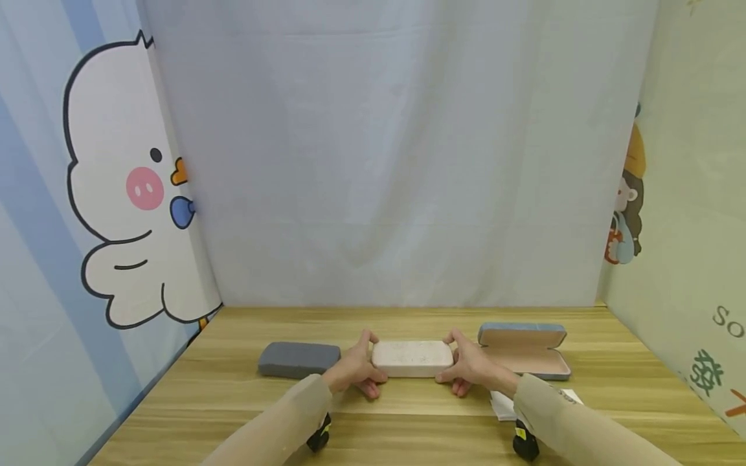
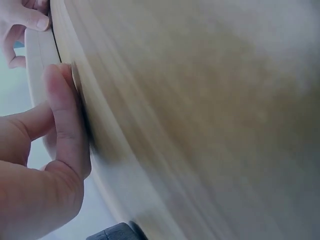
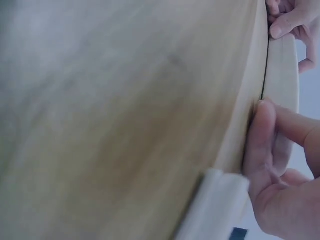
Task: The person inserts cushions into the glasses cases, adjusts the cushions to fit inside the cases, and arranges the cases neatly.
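A cream-white glasses case lies closed on the wooden table, with a faint pattern on its lid. My left hand grips its left end, thumb at the front corner and index finger at the back one. At the opposite end, my right hand holds the case the same way. From the left wrist view, the thumb sits low along the case's side, close to the tabletop. In the right wrist view the case also rests along the table, with both hands at it.
A closed grey-blue glasses case lies just left of my left hand. Beyond my right hand stands an open blue case with a pale pink lining. White paper or cloth lies partly under my right forearm. A curtain hangs behind the table.
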A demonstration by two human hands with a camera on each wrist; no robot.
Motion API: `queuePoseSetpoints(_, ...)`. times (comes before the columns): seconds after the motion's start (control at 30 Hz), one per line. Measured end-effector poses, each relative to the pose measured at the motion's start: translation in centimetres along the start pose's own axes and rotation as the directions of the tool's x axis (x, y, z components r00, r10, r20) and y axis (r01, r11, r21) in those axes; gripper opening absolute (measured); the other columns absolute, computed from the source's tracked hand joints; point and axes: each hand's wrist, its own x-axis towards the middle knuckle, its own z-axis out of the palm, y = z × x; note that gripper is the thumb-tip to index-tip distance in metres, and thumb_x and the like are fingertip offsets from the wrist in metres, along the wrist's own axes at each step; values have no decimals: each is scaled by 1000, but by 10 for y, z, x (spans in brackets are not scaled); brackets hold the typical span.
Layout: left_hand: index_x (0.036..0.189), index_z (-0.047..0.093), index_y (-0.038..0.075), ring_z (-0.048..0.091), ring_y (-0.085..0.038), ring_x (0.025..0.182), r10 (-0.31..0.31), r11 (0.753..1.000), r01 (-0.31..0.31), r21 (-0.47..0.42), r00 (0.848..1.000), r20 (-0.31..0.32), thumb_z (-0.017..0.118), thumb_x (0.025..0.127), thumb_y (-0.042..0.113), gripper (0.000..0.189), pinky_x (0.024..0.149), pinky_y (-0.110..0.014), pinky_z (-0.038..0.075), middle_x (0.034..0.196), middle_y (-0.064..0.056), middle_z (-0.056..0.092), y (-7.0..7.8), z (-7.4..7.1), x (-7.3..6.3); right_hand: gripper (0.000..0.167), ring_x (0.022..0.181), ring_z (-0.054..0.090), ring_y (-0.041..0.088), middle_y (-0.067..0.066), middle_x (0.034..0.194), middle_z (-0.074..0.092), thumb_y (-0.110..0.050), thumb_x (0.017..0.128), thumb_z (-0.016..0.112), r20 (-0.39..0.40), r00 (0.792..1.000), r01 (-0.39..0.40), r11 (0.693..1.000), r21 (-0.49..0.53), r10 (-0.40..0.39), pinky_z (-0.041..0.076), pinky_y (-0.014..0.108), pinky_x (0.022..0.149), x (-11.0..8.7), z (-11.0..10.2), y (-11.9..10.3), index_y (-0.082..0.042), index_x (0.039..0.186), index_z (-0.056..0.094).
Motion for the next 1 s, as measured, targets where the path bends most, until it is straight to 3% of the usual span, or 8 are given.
queuePoseSetpoints(0.1, 127, 23, 4, 57, -13, 39, 1, 1000, -1, 27, 1000, -4, 66, 81, -14, 65, 40, -29, 55, 61, -15, 56, 1, 2, 1, 69, 42, 58, 12, 15, 74, 62, -1, 79, 77, -32, 999, -21, 999, -40, 20, 55, 31, 41, -2, 0, -4, 0, 128, 28)
queuePoseSetpoints(0.23, 136, 21, 6, 56, -14, 38, -25, 986, 29, 162, 999, -23, 71, 79, -9, 78, 41, -31, 56, 62, -19, 61, 10, 1, -1, 72, 43, 59, 14, 16, 69, 63, 1, 79, 76, -67, 996, -65, 994, -85, 59, 57, 33, 43, -6, 0, -10, 1, 134, 30)
queuePoseSetpoints(0.37, 142, 21, 7, 56, -17, 37, -26, 949, 39, 312, 999, -46, 76, 78, -1, 84, 43, -36, 57, 63, -23, 63, 27, 0, -3, 71, 42, 60, 17, 19, 64, 64, 0, 80, 74, -100, 992, -93, 989, -115, 82, 58, 37, 45, -14, -1, -18, 3, 137, 33)
queuePoseSetpoints(0.47, 136, 28, 6, 57, -18, 38, -9, 938, 20, 347, 999, -33, 77, 80, 5, 74, 47, -40, 59, 60, -17, 60, 43, 3, -2, 64, 42, 60, 19, 20, 71, 65, -4, 81, 73, -139, 987, -98, 988, -118, 81, 59, 39, 46, -20, -4, -26, 3, 135, 39)
queuePoseSetpoints(0.6, 129, 36, 8, 58, -18, 42, -30, 968, 17, 250, 998, 47, 76, 82, 11, 62, 54, -42, 61, 62, -10, 57, 56, 12, -1, 53, 44, 60, 19, 19, 82, 63, -11, 85, 72, -172, 983, -77, 993, -91, 61, 59, 41, 47, -30, -12, -35, 0, 131, 47)
queuePoseSetpoints(0.73, 129, 37, 9, 61, -17, 45, -53, 994, 39, 101, 989, 139, 74, 84, 9, 58, 50, -33, 60, 67, -10, 58, 61, 22, 0, 52, 46, 60, 17, 15, 79, 61, -17, 89, 69, -152, 988, -28, 999, -35, 23, 57, 36, 45, -43, -29, -37, -1, 133, 47)
queuePoseSetpoints(0.87, 131, 35, 5, 63, -17, 48, -37, 998, 47, -39, 974, 223, 71, 86, 6, 57, 47, -25, 57, 69, -13, 60, 61, 37, 2, 59, 50, 60, 15, 12, 80, 60, -25, 91, 67, -137, 990, -32, 999, 16, 34, 52, 27, 44, -60, -53, -31, 1, 138, 42)
queuePoseSetpoints(1.0, 129, 34, 3, 66, -17, 53, -36, 985, 82, -152, 958, 286, 66, 90, 4, 51, 50, -23, 58, 72, -15, 63, 61, 59, 5, 61, 52, 60, 11, 11, 86, 62, -29, 93, 65, -141, 988, -61, 997, 40, 66, 47, 22, 43, -77, -76, -19, 4, 138, 40)
